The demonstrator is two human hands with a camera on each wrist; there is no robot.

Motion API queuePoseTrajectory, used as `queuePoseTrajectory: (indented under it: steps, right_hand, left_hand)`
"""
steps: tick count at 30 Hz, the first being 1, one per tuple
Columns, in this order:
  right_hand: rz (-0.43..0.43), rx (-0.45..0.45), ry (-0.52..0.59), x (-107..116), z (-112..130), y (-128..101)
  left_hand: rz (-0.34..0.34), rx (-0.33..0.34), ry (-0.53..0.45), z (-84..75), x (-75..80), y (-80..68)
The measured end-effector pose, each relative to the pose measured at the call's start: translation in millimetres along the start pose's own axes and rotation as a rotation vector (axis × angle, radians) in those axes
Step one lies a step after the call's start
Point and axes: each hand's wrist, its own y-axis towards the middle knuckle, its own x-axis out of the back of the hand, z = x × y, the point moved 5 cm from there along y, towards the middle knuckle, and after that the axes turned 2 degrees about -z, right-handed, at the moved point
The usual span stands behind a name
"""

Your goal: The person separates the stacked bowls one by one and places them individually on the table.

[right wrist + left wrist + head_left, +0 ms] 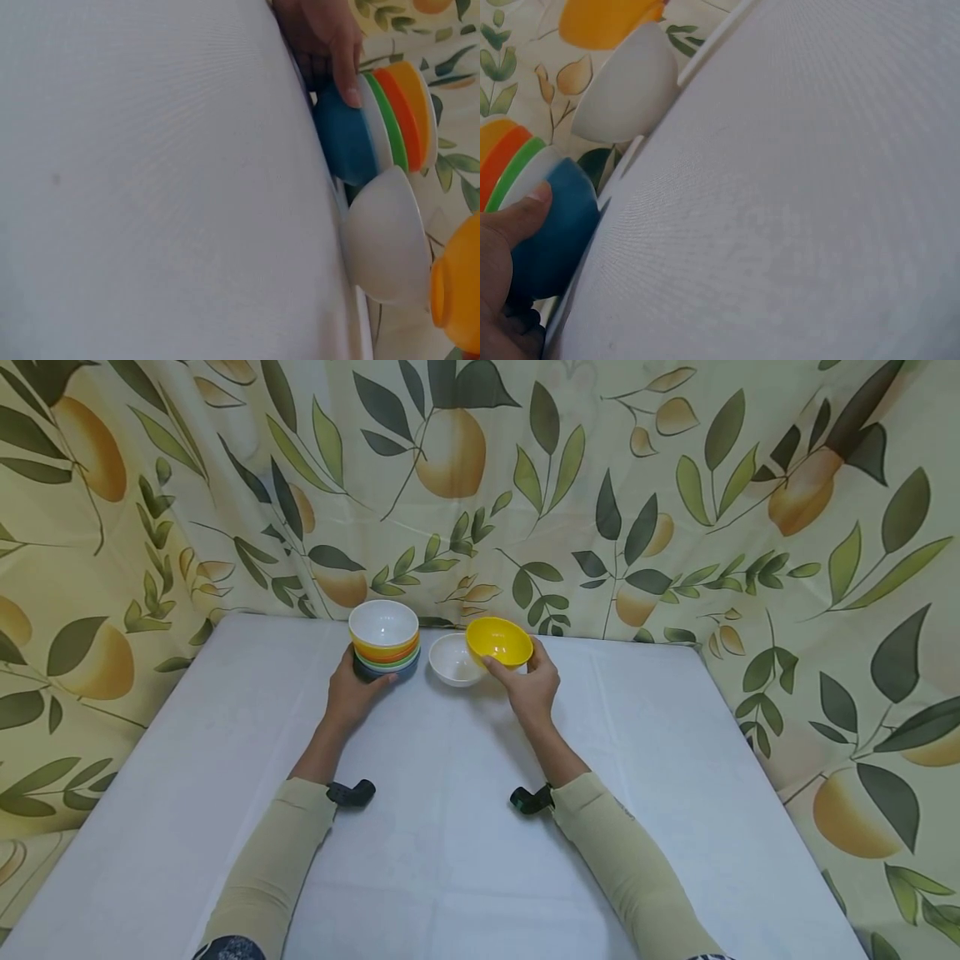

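Note:
A stack of nested bowls (pixel 383 625) stands at the far side of the table, a white one on top and a blue bowl (pixel 559 232) at the bottom. Between them show yellow, orange, green and white rims. My left hand (pixel 349 695) grips the stack low down, its thumb against the blue bowl. To the right, a single white bowl (pixel 450 662) sits upright on the table. My right hand (pixel 536 688) holds a yellow bowl (pixel 501 642) by its side, raised and overlapping the white bowl's right part in the head view. The right wrist view shows the yellow bowl (pixel 461 285) beyond the white one.
A white cloth covers the table (pixel 450 827), whose far edge runs just behind the bowls. Behind it hangs a curtain (pixel 450 535) printed with fruit and leaves. Both forearms, in light sleeves with a dark camera (pixel 351 793) at each wrist, reach across the table.

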Motion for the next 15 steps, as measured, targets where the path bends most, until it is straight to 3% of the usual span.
queuePoseTrajectory:
  steps: [15]
  right_hand:
    - [-0.07,-0.006,0.028,16,-9,0]
  left_hand:
    - [-0.002,-0.008,-0.01,-0.6,-0.4,0.3]
